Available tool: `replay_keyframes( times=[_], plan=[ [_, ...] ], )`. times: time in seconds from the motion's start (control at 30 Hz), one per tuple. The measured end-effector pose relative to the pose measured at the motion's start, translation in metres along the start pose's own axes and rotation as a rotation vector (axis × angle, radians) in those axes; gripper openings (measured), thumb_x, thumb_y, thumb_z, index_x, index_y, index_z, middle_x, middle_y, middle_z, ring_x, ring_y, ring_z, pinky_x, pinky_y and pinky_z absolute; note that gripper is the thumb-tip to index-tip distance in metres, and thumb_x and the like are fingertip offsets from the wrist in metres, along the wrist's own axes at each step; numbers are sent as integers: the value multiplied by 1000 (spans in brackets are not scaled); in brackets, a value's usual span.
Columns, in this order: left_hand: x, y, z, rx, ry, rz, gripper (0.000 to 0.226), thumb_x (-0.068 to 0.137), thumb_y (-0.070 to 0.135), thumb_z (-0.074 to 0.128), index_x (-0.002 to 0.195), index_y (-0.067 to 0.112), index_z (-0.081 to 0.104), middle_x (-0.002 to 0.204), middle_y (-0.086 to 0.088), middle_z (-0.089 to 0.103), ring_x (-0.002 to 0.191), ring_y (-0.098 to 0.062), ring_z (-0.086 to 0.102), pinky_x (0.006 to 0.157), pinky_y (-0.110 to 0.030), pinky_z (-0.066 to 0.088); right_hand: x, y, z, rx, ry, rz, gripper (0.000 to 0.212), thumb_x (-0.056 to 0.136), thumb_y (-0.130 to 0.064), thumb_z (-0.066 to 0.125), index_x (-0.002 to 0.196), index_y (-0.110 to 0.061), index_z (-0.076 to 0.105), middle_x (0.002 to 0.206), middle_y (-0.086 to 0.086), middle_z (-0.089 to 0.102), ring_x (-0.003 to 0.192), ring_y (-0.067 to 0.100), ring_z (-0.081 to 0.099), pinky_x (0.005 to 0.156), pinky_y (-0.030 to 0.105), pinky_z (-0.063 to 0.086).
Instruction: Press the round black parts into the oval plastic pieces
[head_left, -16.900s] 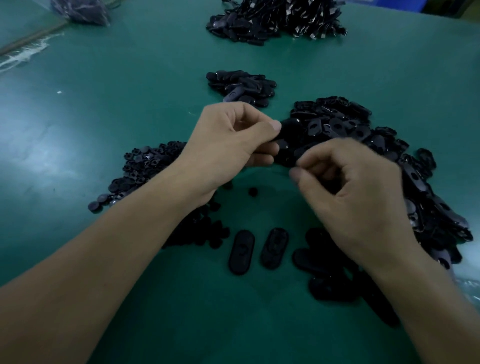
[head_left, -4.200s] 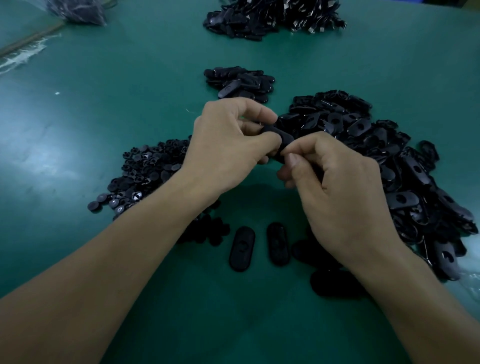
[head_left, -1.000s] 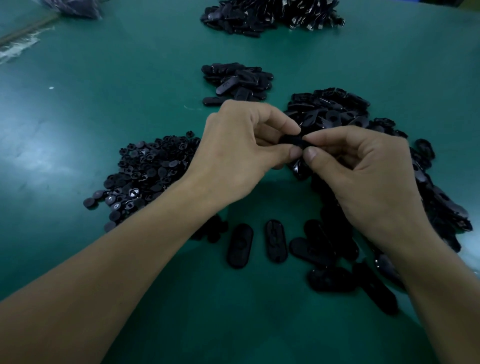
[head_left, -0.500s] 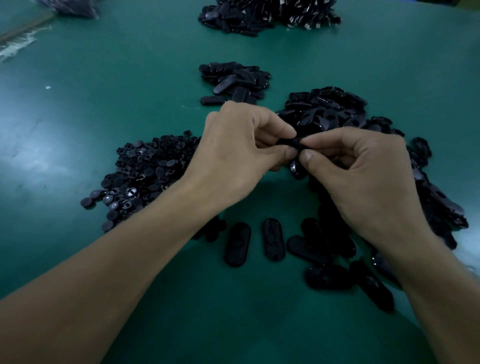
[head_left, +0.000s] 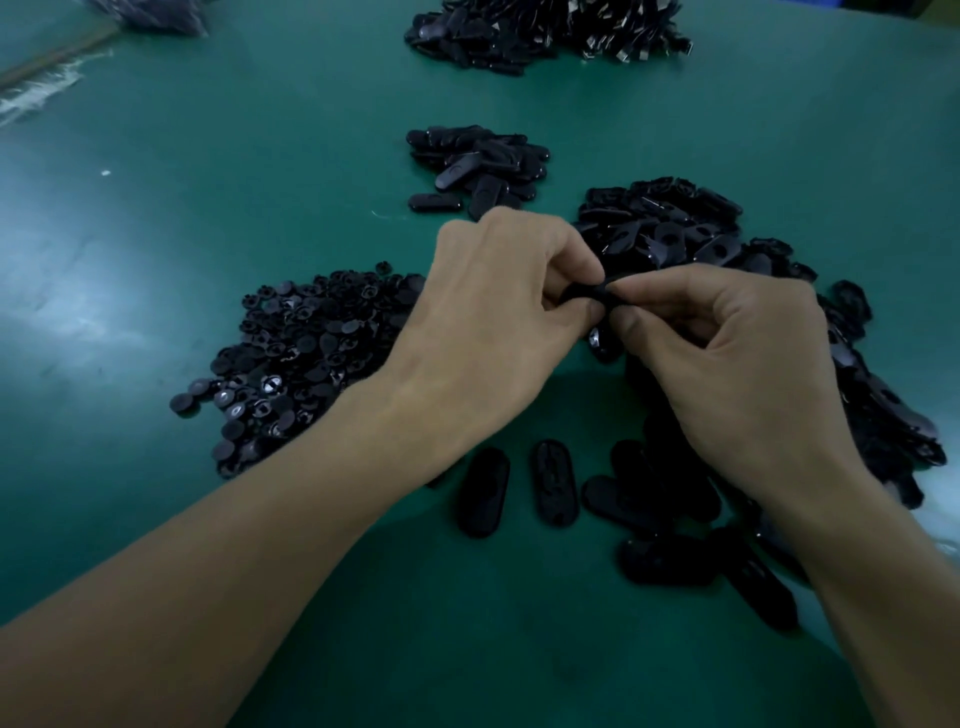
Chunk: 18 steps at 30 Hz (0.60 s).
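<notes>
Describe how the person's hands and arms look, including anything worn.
Both are bare. The left hand and right hand wear no gloves, and no rings show on the visible fingers. There is no watch, band or bracelet at either wrist. The left forearm and right forearm are uncovered to the frame's edge; no sleeve is in view.

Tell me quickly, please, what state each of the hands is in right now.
Left hand: closed, pinching the small black piece from its left side.
Right hand: closed, pinching the same piece from the right.
</notes>
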<state>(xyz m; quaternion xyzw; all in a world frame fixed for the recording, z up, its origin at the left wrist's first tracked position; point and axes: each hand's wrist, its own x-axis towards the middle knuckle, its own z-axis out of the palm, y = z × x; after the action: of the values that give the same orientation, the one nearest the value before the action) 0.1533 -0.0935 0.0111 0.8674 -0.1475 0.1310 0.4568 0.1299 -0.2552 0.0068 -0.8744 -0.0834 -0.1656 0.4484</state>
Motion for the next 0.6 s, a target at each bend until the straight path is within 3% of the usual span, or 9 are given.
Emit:
replay_keyframes(
  times=[0.2,0.33,0.43,0.6],
  plan=[
    [1,0,-2,198,-37,67,13,88,31,74,101,30,73,91,9,72,90,-19,69,79,-42,57,0,1,1,-59,17,-14,23,90,-11,72,109,-24,75,92,-22,70,85,-8,68,77,10,54],
    [6,3,-5,321,-21,109,8,91,32,70,99,31,70,90,10,72,88,-19,68,76,-43,56,-3,2,4,-160,49,-54,30,91,-12,71,120,-18,72,100,-15,70,88,-8,66,85,7,50],
    [21,0,-12,295,41,45,4,92,30,70,96,29,70,88,12,71,83,-13,68,78,-41,57,-5,2,3,-270,128,-94,28,91,-15,72,119,-15,71,95,-12,66,74,-8,58,76,2,44],
    [69,-22,-21,277,155,-127,5,93,25,69,98,25,73,84,9,71,87,-12,69,86,-41,57,-8,3,5,-415,82,-69,17,92,-21,68,109,-17,72,91,-8,59,90,11,53,79,17,37]
  ],
)
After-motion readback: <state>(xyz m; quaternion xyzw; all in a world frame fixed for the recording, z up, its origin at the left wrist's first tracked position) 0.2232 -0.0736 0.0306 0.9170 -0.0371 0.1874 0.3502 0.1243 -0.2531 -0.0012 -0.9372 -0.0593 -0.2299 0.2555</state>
